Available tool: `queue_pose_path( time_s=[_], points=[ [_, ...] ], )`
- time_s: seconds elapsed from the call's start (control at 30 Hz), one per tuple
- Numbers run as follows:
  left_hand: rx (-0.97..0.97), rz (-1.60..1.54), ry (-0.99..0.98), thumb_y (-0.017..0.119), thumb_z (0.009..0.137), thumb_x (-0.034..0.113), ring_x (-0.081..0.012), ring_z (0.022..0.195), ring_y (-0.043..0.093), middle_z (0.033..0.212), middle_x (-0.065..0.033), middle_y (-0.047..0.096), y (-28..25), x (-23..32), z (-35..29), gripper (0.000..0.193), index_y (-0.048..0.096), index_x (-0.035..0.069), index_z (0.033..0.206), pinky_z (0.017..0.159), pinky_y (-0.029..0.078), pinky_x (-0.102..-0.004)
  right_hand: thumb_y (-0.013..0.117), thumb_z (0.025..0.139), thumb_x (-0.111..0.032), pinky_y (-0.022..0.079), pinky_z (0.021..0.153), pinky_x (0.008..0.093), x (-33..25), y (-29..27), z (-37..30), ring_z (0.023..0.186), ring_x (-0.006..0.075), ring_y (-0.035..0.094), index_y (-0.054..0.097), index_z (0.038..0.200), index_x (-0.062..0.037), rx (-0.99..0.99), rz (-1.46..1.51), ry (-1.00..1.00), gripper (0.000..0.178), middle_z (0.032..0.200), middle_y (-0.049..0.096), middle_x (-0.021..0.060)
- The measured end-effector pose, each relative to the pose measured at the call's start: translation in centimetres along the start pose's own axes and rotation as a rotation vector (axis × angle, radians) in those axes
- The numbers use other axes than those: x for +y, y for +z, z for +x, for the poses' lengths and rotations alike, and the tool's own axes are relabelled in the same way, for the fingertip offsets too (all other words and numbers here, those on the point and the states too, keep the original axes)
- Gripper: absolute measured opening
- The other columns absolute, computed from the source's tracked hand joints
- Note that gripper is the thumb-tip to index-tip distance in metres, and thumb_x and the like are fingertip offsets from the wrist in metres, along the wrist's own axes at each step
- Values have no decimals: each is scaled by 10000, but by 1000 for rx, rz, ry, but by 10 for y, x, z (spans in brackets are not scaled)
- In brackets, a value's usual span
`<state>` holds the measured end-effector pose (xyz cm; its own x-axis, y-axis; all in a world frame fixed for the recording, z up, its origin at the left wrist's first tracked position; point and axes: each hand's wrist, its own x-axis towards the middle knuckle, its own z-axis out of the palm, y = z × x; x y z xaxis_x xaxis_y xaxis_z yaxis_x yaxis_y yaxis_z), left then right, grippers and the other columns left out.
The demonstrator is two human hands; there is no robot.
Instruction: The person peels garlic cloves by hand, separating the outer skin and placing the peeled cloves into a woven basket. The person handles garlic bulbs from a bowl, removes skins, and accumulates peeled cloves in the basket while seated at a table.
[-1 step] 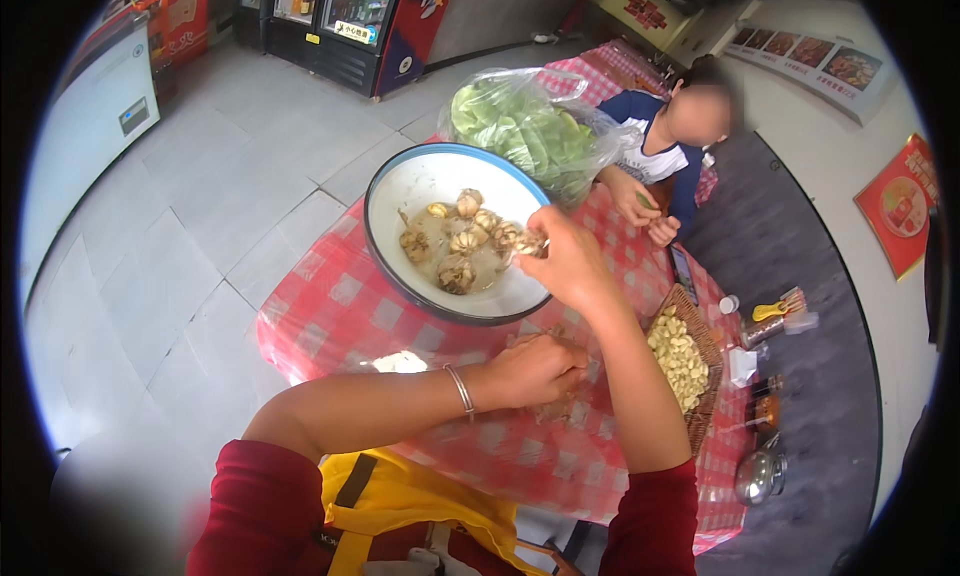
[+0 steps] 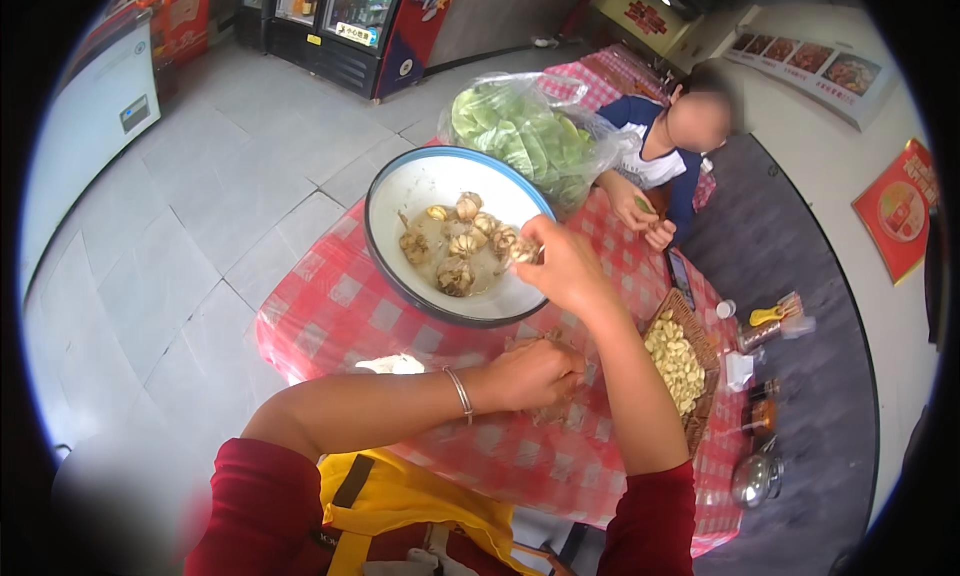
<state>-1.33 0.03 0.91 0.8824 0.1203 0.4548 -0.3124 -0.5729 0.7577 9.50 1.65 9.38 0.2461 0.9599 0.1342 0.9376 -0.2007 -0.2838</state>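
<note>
A white enamel bowl with a blue rim stands on the checked table, with several garlic bulbs and some water in its bottom. At the bowl's right side, my right hand pinches a garlic bulb just inside the rim. My left hand is closed in a loose fist low over the table, below the bowl. Brownish garlic skins lie beside and under it. Whatever its fingers hold is hidden. Right of my right forearm, a wicker basket carries many peeled garlic cloves.
Behind the bowl sits a clear plastic bag of green leafy vegetables. Across the table, another person handles a small green piece. Along the right edge are a phone, seasoning jars and a metal-lidded pot.
</note>
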Motion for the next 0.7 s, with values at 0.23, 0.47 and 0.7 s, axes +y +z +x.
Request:
queue_pose_path(
  time_s=[0.23,0.47,0.7],
  points=[
    [-49,-10,42,506,828,139,-369,800,595,810,-186,606,6,-3,-1,162,563,10,748,749,450,-452,731,695,-198,480,778,380,2,22,12,891,301,609,615,1021,-48,-127,-83,-101,378,964,614,159],
    [-62,37,55,558,771,140,-323,833,604,840,-156,626,12,-11,-3,152,622,59,883,737,470,-419,635,771,-91,487,773,384,-36,42,82,913,305,622,628,1001,-27,-206,-99,-217,239,965,656,157],
    [-17,-83,-34,610,675,127,-323,871,600,877,-140,627,8,-12,-3,202,621,59,864,742,483,-417,609,749,-80,479,792,411,-44,78,112,923,342,598,602,970,-39,-262,-379,-195,224,899,638,172]
  ],
)
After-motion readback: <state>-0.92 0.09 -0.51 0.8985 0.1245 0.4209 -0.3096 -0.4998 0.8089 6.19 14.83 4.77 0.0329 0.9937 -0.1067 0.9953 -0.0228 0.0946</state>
